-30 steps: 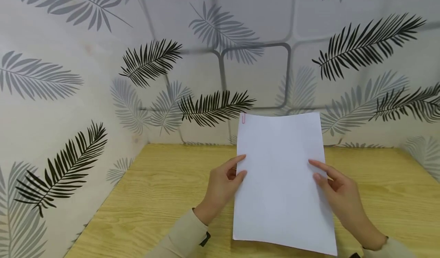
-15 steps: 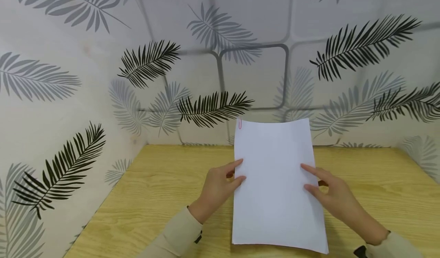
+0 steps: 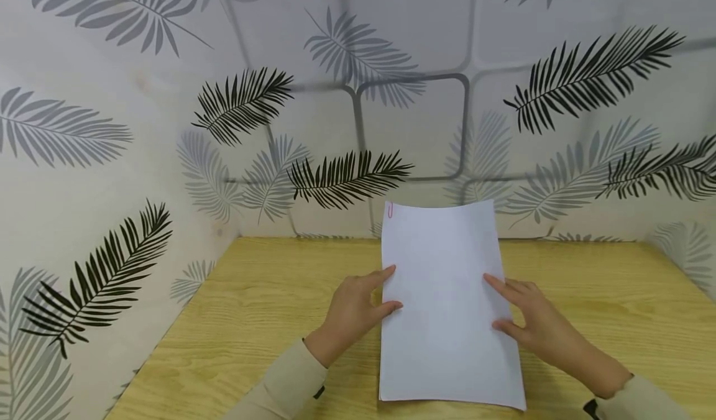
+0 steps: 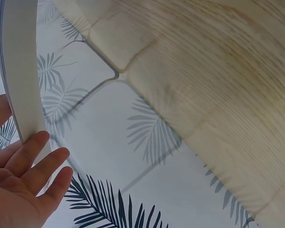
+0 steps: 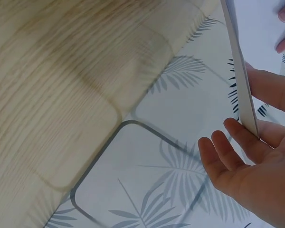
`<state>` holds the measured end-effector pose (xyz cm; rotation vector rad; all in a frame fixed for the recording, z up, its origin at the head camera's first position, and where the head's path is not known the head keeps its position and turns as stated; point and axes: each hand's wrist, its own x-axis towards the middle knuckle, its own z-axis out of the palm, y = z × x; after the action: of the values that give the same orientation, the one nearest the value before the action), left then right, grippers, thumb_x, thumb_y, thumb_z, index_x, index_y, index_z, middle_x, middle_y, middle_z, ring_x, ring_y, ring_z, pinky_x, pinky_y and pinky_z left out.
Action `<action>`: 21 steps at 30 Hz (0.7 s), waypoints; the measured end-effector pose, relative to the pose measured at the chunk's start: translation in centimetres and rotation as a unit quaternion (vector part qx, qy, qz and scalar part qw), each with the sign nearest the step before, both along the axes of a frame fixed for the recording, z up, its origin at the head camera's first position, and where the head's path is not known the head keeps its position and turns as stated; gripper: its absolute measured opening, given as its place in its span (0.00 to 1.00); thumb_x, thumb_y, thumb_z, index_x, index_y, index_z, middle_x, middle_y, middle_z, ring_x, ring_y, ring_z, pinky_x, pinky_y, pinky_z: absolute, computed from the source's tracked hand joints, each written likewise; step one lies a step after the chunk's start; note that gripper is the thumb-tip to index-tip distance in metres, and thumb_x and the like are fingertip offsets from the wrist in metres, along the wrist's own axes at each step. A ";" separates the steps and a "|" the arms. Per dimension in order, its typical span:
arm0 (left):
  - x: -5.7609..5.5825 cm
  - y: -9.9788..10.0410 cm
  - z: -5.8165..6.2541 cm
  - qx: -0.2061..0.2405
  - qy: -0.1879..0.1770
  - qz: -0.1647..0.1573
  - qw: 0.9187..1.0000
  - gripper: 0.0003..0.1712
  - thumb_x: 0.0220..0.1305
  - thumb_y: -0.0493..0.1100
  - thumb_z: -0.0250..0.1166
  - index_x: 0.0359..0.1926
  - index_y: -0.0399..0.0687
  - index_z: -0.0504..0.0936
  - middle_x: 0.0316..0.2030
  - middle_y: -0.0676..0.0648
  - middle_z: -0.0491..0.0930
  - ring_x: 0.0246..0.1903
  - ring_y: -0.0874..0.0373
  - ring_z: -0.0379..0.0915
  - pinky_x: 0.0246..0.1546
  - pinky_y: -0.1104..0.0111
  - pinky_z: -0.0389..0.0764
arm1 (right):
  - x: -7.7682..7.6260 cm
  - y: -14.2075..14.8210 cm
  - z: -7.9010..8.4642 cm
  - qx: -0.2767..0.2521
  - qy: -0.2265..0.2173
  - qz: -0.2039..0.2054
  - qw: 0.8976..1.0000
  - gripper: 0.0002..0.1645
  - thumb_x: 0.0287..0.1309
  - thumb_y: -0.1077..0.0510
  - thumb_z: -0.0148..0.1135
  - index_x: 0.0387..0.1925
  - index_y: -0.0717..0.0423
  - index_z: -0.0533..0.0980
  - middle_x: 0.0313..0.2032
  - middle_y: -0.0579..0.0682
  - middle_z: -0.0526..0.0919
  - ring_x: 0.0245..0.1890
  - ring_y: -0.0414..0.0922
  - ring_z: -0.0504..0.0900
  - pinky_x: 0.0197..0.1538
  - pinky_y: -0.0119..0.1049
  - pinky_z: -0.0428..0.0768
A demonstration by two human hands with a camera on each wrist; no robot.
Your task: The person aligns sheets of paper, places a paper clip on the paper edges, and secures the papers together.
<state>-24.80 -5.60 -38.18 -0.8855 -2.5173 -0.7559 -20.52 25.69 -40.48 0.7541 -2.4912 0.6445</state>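
A stack of white paper sheets [image 3: 439, 320] tilts up above the table, its lower edge toward me. At its top left corner sits a pink paper clip [image 3: 390, 210]. My left hand [image 3: 352, 308] holds the left edge, thumb and index finger on the front. Along the right edge my right hand [image 3: 539, 327] grips in the same way. Both wrist views show the stack [image 4: 23, 71] edge-on, several sheets thick, with other fingers behind it. Whether the lower edge touches the table cannot be told.
The wood-grain table [image 3: 279, 283] spreads under and around the paper. Behind it and on the left rise walls with a feather-patterned covering [image 3: 414, 128]. Light sleeves [image 3: 288, 379] cover both forearms.
The stack has come down a little, and its right edge has shifted left. Both hands have moved with it, the right one leftward and lower.
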 end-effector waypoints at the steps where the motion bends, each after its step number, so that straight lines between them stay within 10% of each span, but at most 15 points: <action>1: 0.0 0.0 -0.1 -0.007 0.008 0.000 1.000 0.34 0.52 0.48 0.74 0.60 0.42 0.77 0.51 0.40 0.80 0.25 0.60 0.78 0.42 0.65 0.79 | 0.0 0.0 -0.1 0.003 0.003 0.000 1.000 0.48 0.39 0.65 0.76 0.65 0.64 0.66 0.51 0.64 0.77 0.48 0.57 0.74 0.46 0.55 0.76; 4: -0.1 0.0 -0.2 -0.023 0.021 0.001 1.000 0.35 0.52 0.48 0.74 0.60 0.41 0.77 0.50 0.39 0.80 0.48 0.49 0.80 0.50 0.60 0.77 | -0.1 0.0 -0.2 0.011 0.018 0.002 1.000 0.48 0.38 0.66 0.77 0.65 0.63 0.67 0.51 0.62 0.77 0.48 0.55 0.73 0.45 0.53 0.76; 21: -1.4 0.3 -1.4 -0.099 0.006 0.028 0.995 0.34 0.55 0.50 0.73 0.61 0.42 0.76 0.51 0.42 0.81 0.50 0.49 0.79 0.51 0.60 0.77 | -1.6 -0.1 -1.0 0.016 -0.051 0.013 0.998 0.44 0.41 0.66 0.75 0.61 0.71 0.68 0.52 0.68 0.75 0.51 0.62 0.72 0.49 0.59 0.74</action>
<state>-26.18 -5.35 -39.58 -0.8761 -2.6275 -0.4868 -22.09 25.55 -41.47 0.7862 -2.5948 0.6696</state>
